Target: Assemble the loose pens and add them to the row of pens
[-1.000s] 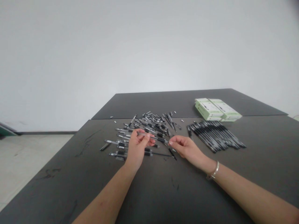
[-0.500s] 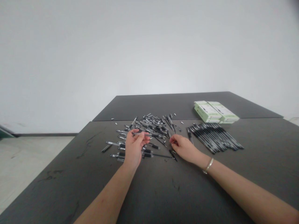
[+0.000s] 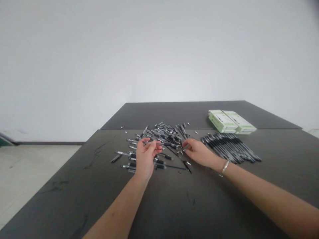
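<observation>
The left hand (image 3: 145,156) grips 1 pen (image 3: 169,144) between its fingers; the right hand (image 3: 198,152) curls its fingers near the pen, their hold unclear.

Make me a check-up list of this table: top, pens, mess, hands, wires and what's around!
Surface: dark table with black marks.
Pens: one pen held up; a neat pen row at right.
Clutter: loose pens heaped, small parts scattered.
Hands: left hand grips the pen; right hand near its tip, hold unclear.
Cables: nothing seen.
Surroundings: boxes behind the row, pale wall, floor at left.
</observation>
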{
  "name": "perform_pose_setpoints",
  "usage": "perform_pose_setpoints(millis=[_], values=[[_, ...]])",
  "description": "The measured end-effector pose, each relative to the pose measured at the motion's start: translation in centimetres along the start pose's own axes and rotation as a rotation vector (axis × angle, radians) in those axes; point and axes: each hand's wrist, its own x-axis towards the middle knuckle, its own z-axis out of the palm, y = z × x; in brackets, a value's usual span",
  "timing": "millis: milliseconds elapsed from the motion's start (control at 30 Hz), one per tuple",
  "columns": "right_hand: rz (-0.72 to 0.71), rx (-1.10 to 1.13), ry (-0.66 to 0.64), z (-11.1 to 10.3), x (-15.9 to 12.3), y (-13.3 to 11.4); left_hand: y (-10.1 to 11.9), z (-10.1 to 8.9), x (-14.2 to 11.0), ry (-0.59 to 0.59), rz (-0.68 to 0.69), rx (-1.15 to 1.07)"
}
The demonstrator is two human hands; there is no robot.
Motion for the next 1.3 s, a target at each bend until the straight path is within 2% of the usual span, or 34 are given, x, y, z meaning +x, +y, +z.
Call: perform_pose_setpoints(millis=[100, 267, 433, 633, 800, 1000, 1167, 1300], values=[[0.067, -0.071, 0.092, -1.3, 2.3, 1.5, 0.0, 0.0, -0.1, 0.000, -0.004, -0.007], [0.220, -0.199, 0.186, -2.6, 8.1, 5.6, 0.0, 0.0, -0.2, 0.009, -0.030, 0.002], [0.284, -0.277, 0.166, -2.1, 12.3, 8.7, -0.1, 0.0, -0.2, 0.014, -0.039, 0.003], [0.278, -0.336, 0.104, -1.1, 14.5, 10.1, -0.1, 0.0, -0.3, 0.030, -0.057, 0.009], [0.270, -0.367, 0.044, -1.1, 14.6, 10.0, -0.1, 0.1, -0.4, 0.020, -0.065, 0.000], [0.267, -0.325, 0.026, -1.6, 12.7, 8.9, 0.0, 0.1, -0.5, -0.031, -0.067, -0.047], [0.241, -0.192, 0.143, -3.3, 10.4, 6.7, 0.1, 0.2, -0.5, -0.051, -0.052, -0.058], [0.183, 0.014, 0.226, -3.7, 6.6, 4.0, 0.2, 0.4, -0.6, -0.069, -0.046, -0.066]])
